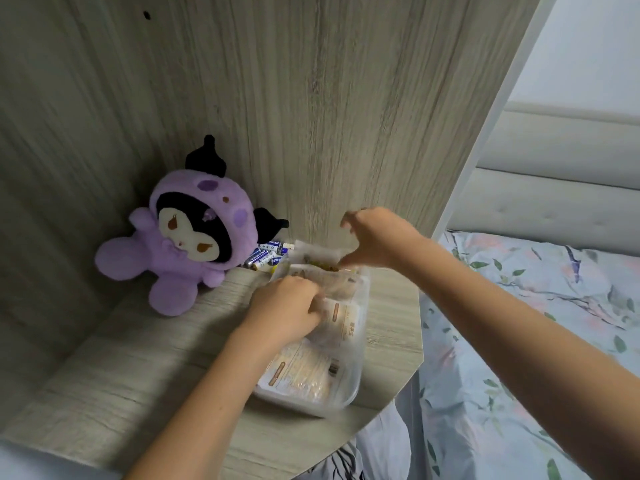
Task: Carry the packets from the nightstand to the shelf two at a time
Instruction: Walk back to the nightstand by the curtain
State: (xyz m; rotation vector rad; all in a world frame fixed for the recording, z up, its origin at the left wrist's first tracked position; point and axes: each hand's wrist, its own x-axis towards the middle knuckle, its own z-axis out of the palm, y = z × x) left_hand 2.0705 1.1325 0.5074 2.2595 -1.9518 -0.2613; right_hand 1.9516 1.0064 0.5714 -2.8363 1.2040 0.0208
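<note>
1. Left grip (287, 303): fingers curled tight on the edge of a packet (337, 289) at the centre of the frame, knuckles up, forearm running in from the bottom edge.
2. Right grip (372, 237): fingers spread wide above the far packets (317, 256), thumb tip down at the top edge of one of them; whether it has any real hold cannot be told through the blur.
3. Tray (346, 398): clear plastic, shallow, rounded corners, lying on the desk (138, 375) right of centre, near the desk's right edge.
4. Packets: several pale, printed sachets with brown labels lie flat in the tray, overlapping from its near end to its far end; the far ones stand tilted against the wood panel (311, 116). Exact count cannot be told.
5. Plush (180, 237): purple doll with black horns and a cream face, seated in the corner at centre left, leaning on the panel.
6. Batteries (266, 254): a small heap, blue and white, just behind the plush and touching the far end of the tray.
7. Bed (536, 323): floral sheet filling the right of the frame, grey padded headboard (561, 188) above it.
</note>
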